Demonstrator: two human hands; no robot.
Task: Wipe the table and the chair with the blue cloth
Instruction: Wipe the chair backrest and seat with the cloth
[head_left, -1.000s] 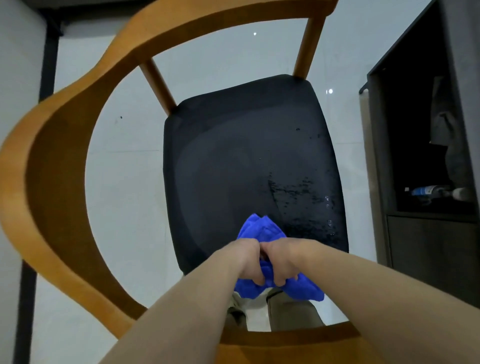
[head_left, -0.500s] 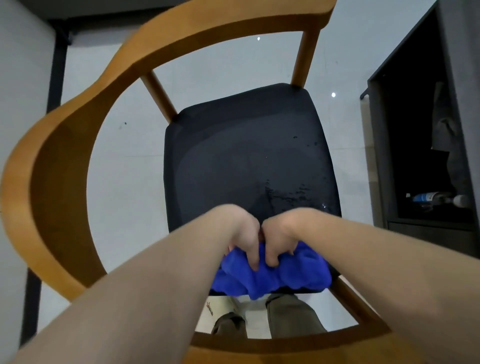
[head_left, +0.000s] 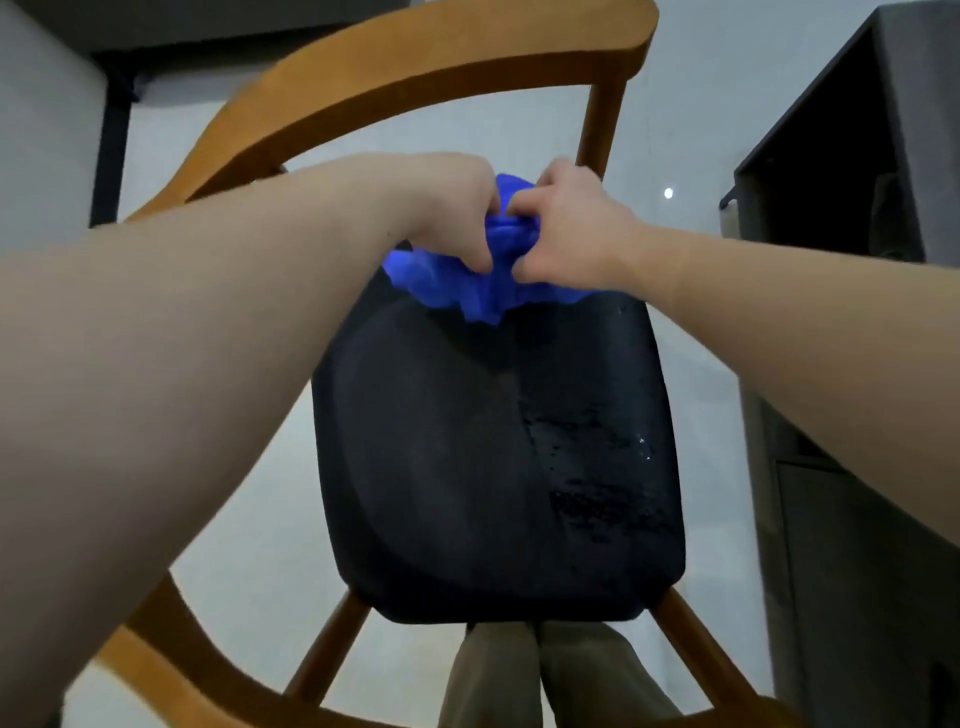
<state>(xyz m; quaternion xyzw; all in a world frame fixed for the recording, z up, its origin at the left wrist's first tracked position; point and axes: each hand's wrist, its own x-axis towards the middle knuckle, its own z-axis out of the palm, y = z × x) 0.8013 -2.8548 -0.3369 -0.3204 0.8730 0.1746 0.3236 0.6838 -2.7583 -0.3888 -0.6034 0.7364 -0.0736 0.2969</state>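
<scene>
A: Left hand (head_left: 457, 218) and right hand (head_left: 566, 228) both clenched on the bunched blue cloth (head_left: 467, 286), pressing it on the far end of the chair seat (head_left: 467, 467) to scrub harder.
B: Change?
A: Cloth was at the near edge; pushed forward since. Wet specks below the right hand.

The hands (head_left: 511, 223) cover the middle of the blue cloth (head_left: 457, 288). The chair (head_left: 415, 57) frame runs off the bottom edge. Items inside the dark cabinet (head_left: 852, 156) are too dim to identify.
</scene>
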